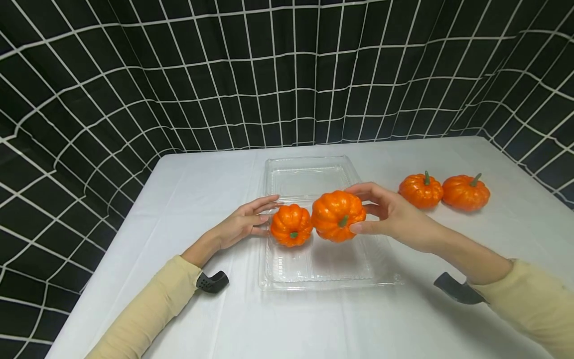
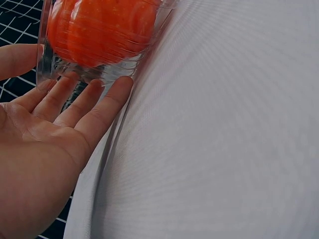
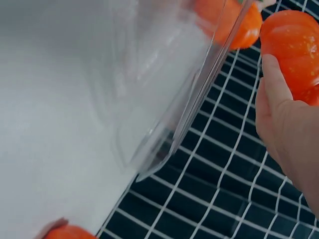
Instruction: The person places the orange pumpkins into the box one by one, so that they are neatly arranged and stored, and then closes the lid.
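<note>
Over clear tray (image 1: 334, 271) | right hand (image 1: 396, 217) pinches one pumpkin (image 1: 335, 212) | left hand (image 1: 242, 223), fingers spread, at tray's left side beside second pumpkin (image 1: 290, 223)

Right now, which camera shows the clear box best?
The head view: both halves of the clear box show from above, though partly covered. The left wrist view shows a cropped piece at the left hand; the right wrist view, a blurred, cropped part.
</note>
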Demonstrator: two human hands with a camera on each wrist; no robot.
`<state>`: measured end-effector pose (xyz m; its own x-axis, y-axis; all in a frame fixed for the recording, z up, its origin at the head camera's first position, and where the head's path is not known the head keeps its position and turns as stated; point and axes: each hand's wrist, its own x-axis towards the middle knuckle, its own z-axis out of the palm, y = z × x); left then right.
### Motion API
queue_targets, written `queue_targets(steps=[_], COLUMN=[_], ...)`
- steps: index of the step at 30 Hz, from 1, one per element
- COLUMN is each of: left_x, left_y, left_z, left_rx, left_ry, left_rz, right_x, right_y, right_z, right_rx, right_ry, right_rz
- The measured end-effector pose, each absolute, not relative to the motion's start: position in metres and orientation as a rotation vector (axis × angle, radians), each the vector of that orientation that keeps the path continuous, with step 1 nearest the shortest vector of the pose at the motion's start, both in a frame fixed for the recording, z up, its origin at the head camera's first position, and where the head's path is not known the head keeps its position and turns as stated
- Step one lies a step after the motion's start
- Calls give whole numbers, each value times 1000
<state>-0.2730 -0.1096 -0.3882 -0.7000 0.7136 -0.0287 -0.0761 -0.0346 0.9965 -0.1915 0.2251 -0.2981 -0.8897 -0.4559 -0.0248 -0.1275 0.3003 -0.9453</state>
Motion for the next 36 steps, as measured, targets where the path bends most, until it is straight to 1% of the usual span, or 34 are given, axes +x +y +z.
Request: queue_targets(steps=[16, 21, 36], left_x=[-273, -272, -272], left_y=[-111, -110, -109], left_z=[-389, -387, -387], left_rx=[734, 717, 688], left_ry=[1638, 1652, 1649], left_rz=[1800, 1794, 1805], right_x=[-178, -176, -176], right_y=[189, 181, 169], right_z=[-306, -310, -319], right_rx=[-711, -759, -747], right_ry=[2227, 2183, 2150], right_rz=[-1650, -1665, -1608])
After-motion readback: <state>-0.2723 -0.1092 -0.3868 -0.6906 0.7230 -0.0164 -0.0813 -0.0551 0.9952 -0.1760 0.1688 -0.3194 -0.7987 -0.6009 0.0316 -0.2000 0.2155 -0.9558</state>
